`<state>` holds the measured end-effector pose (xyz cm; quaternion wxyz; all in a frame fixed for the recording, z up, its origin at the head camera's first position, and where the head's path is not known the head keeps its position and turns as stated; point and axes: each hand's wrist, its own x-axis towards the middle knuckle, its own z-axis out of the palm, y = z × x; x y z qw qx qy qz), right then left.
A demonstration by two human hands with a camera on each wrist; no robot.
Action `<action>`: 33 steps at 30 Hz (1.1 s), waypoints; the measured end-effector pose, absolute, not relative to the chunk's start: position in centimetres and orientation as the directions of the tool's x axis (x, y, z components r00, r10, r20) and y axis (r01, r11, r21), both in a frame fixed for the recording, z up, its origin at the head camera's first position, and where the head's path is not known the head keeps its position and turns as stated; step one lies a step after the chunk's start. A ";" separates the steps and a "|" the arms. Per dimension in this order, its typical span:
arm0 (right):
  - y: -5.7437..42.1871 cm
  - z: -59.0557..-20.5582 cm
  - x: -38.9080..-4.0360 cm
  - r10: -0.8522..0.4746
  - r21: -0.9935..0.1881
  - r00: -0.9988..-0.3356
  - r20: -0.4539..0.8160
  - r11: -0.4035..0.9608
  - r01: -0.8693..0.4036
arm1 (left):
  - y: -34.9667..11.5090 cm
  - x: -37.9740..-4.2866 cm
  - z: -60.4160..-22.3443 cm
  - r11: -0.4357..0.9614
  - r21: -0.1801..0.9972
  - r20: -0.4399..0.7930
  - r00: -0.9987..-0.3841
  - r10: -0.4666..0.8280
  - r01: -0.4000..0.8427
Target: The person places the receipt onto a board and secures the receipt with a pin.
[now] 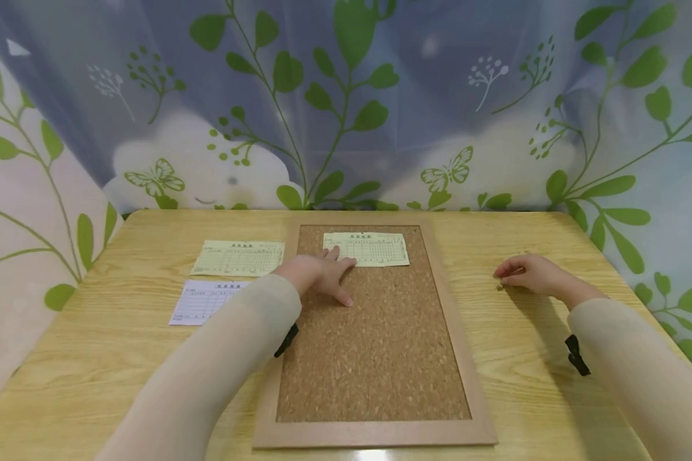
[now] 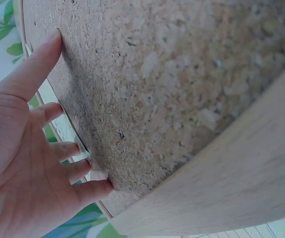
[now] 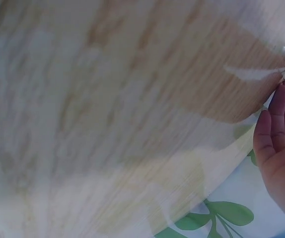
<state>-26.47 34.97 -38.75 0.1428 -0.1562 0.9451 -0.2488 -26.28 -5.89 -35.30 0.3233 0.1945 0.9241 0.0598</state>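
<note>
Yellow paper lies partly hidden by the left hand.

My head feed is bright and even, with glare at six o'clock on the table and a soft shadow beside the right sleeve. My left-wrist feed looks hazy, the board bowed by distortion around five o'clock; the right-wrist one is dimmer, the table blurred.

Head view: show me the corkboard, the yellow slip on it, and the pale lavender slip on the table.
Corkboard [image 1: 375, 362]: head view, bare cork.
Yellow slip [image 1: 377, 250]: head view, its printed grid.
Pale lavender slip [image 1: 204, 303]: head view, its uncovered part.
</note>
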 end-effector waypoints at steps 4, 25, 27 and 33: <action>34.8 -38.7 -26.5 -0.362 -0.492 -0.914 -0.185 0.839 -0.233 | -5.9 -26.3 -35.5 0.914 0.239 -0.574 -0.711 0.406 0.329; 35.3 -38.1 -26.8 -0.391 -0.483 -0.897 -0.207 0.838 -0.254 | -5.9 -26.5 -35.2 0.921 0.235 -0.573 -0.721 0.390 0.311; 35.2 -38.3 -26.8 -0.390 -0.485 -0.898 -0.204 0.837 -0.254 | -6.0 -26.4 -35.2 0.922 0.237 -0.574 -0.721 0.388 0.307; 35.0 -38.6 -26.8 -0.366 -0.462 -0.911 -0.191 0.852 -0.246 | -6.0 -26.3 -35.4 0.922 0.240 -0.574 -0.721 0.387 0.304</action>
